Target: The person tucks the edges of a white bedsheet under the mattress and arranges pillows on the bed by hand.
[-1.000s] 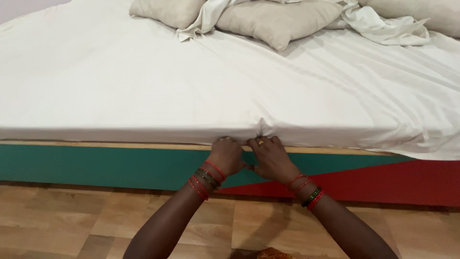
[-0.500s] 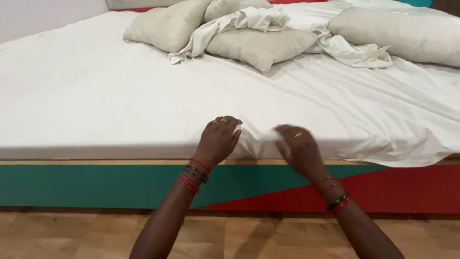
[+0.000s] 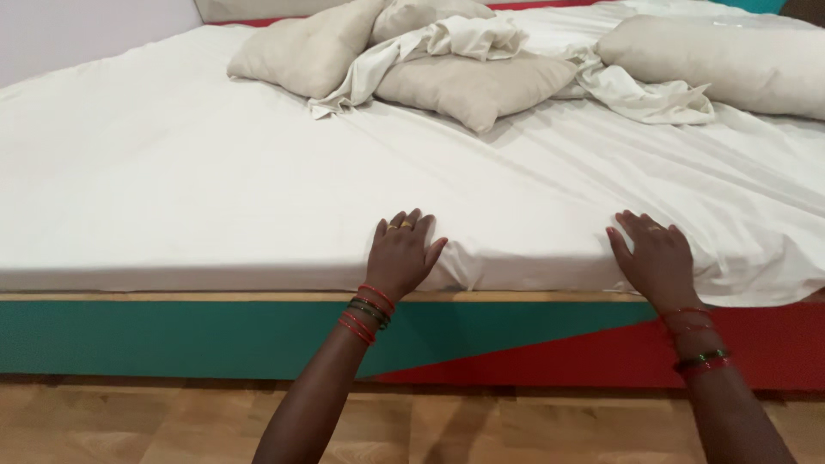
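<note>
My right hand [image 3: 655,256] has slid well away from my left hand [image 3: 402,252] along the near edge of the bed since half a second ago, when the two sat close together over a small pucker in the white sheet [image 3: 258,172]; a second ago both were pinched under that edge. Now both palms lie flat on the sheet right at the near edge of the mattress, fingers spread fairly wide and holding nothing. A small fold of cloth sits just beside my left thumb, and near the right hand the sheet hangs loose and wrinkled over the edge. Below my wrists runs the wooden rail [image 3: 172,296], then the green and red bed base [image 3: 172,335], then the wooden floor [image 3: 129,425]. Towards the far edge lie three beige pillows: one at the far left [image 3: 292,51], one in the middle [image 3: 473,86], one at the far right corner [image 3: 713,60], with a crumpled white cloth [image 3: 447,39] tangled between them. Nothing lies between my hands.
</note>
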